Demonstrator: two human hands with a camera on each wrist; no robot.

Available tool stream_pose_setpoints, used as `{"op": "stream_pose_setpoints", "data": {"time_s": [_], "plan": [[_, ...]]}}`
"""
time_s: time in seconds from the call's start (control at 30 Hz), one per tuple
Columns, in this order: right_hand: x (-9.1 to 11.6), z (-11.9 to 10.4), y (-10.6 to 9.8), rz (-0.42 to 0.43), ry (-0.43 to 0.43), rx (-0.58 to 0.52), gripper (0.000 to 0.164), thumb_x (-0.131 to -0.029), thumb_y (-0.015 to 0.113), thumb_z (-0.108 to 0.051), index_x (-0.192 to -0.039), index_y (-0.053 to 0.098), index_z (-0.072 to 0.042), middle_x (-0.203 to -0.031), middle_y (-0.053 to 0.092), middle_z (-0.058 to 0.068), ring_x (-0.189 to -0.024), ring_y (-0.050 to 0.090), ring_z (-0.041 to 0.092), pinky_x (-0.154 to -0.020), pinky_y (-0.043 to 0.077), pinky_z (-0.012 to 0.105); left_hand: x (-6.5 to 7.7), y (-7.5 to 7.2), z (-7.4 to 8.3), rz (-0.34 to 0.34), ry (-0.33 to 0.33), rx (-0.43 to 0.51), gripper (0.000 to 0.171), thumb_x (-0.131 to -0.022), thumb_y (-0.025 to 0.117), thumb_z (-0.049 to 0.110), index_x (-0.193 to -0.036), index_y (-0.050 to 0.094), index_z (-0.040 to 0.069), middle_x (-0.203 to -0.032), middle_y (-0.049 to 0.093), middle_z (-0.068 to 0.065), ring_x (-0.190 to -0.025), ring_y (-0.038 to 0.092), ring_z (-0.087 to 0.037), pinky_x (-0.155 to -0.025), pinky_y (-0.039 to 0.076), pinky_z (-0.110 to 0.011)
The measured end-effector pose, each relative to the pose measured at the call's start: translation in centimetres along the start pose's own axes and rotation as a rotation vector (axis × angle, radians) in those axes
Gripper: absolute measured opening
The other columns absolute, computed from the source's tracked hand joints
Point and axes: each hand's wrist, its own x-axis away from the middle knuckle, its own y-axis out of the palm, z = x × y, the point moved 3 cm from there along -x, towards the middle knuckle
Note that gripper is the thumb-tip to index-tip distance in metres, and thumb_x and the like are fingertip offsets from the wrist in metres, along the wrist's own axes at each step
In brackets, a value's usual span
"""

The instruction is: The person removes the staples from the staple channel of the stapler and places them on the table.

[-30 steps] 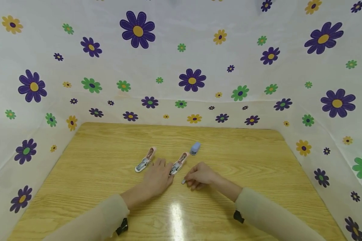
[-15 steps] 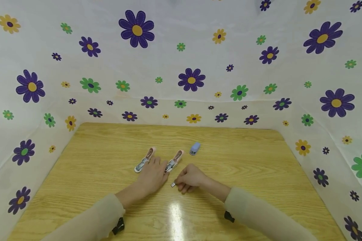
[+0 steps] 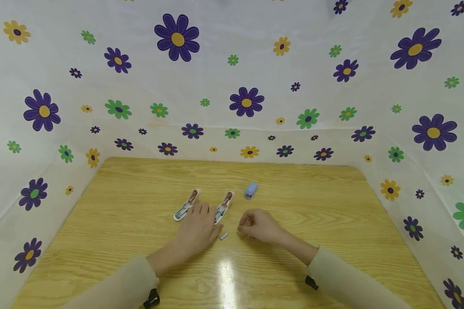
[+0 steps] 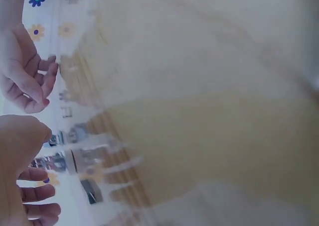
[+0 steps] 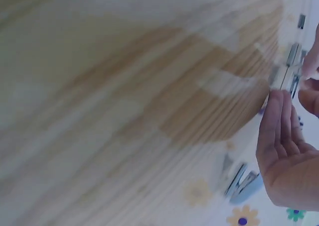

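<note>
Ctr-left: 1st stapler point(image 3: 187, 205), hinged open. Next, L hand point(image 3: 198, 228), grip relaxed, prob. steadying 2nd stapler point(image 3: 223, 207) at ctr, hinged open prob. for slot access. Staple strip point(image 3: 224, 235) loose on tabletop point(image 3: 139, 201) just below. Blue stapler point(image 3: 251, 190) right, farther up, prob. parked. R hand point(image 3: 262, 225): grip curled, can't tell if pinching anything.

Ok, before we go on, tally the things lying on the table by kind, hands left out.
Opened pink-and-white staplers: 2
Blue mini stapler: 1
Small grey staple strip: 1
Total: 4
</note>
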Motion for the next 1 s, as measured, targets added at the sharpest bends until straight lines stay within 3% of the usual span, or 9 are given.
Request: {"op": "stream_pose_setpoints", "data": {"time_s": [0.13, 0.23, 0.37, 0.53, 0.73, 1.0], "plan": [[0.3, 0.8, -1.6, 0.099, -0.116, 0.226, 0.014, -0.098, 0.074, -0.023, -0.102, 0.072, -0.010, -0.081, 0.071, -0.002, -0.065, 0.060, 0.005, -0.058, 0.049, 0.021, -0.4, -0.8, 1.1, 0.001, 0.006, -0.010, 0.050, -0.100, 0.066, 0.055, -0.115, 0.063, 0.008, -0.105, 0.064, -0.010, -0.095, 0.062, -0.026, -0.081, 0.054, -0.040], [0.3, 1.3, -2.7, 0.175, -0.178, 0.392, 0.017, -0.098, 0.074, -0.026, -0.105, 0.073, -0.011, -0.088, 0.072, -0.003, -0.074, 0.062, 0.006, -0.065, 0.052, 0.023, -0.9, -0.9, 2.2, -0.014, 0.030, 0.019, 0.052, -0.101, 0.063, 0.055, -0.122, 0.063, 0.007, -0.112, 0.067, -0.011, -0.102, 0.064, -0.026, -0.088, 0.055, -0.041], [-0.2, 1.7, -4.2, 0.260, -0.247, 0.571, 0.025, -0.099, 0.074, -0.030, -0.113, 0.072, -0.010, -0.102, 0.074, 0.002, -0.090, 0.070, 0.015, -0.075, 0.060, 0.032, -1.8, -0.5, 3.5, -0.028, 0.065, 0.038, 0.052, -0.104, 0.059, 0.056, -0.123, 0.063, 0.008, -0.119, 0.069, -0.011, -0.111, 0.066, -0.028, -0.093, 0.056, -0.042], [-1.4, 2.2, -5.5, 0.306, -0.325, 0.768, 0.033, -0.100, 0.072, -0.033, -0.122, 0.070, -0.008, -0.115, 0.072, 0.008, -0.105, 0.073, 0.026, -0.083, 0.063, 0.041, -3.0, 0.1, 4.7, -0.018, 0.104, 0.011, 0.052, -0.103, 0.059, 0.057, -0.122, 0.064, 0.009, -0.120, 0.070, -0.011, -0.114, 0.068, -0.027, -0.096, 0.057, -0.041], [-3.5, 2.5, -6.5, 0.311, -0.341, 0.859, 0.039, -0.102, 0.069, -0.037, -0.128, 0.066, -0.009, -0.122, 0.069, 0.010, -0.111, 0.071, 0.029, -0.084, 0.063, 0.043, -4.1, 0.7, 5.5, -0.055, 0.124, -0.024, 0.051, -0.104, 0.057, 0.057, -0.123, 0.064, 0.010, -0.115, 0.069, -0.007, -0.111, 0.066, -0.023, -0.095, 0.056, -0.040], [-5.7, 3.2, -6.9, 0.235, -0.300, 0.851, 0.050, -0.102, 0.066, -0.046, -0.141, 0.061, -0.015, -0.131, 0.065, 0.013, -0.114, 0.068, 0.030, -0.089, 0.061, 0.046, -4.9, 1.1, 6.5, -0.134, 0.142, -0.025, 0.054, -0.107, 0.051, 0.056, -0.130, 0.062, 0.009, -0.118, 0.067, -0.007, -0.116, 0.064, -0.023, -0.103, 0.054, -0.041]]}}
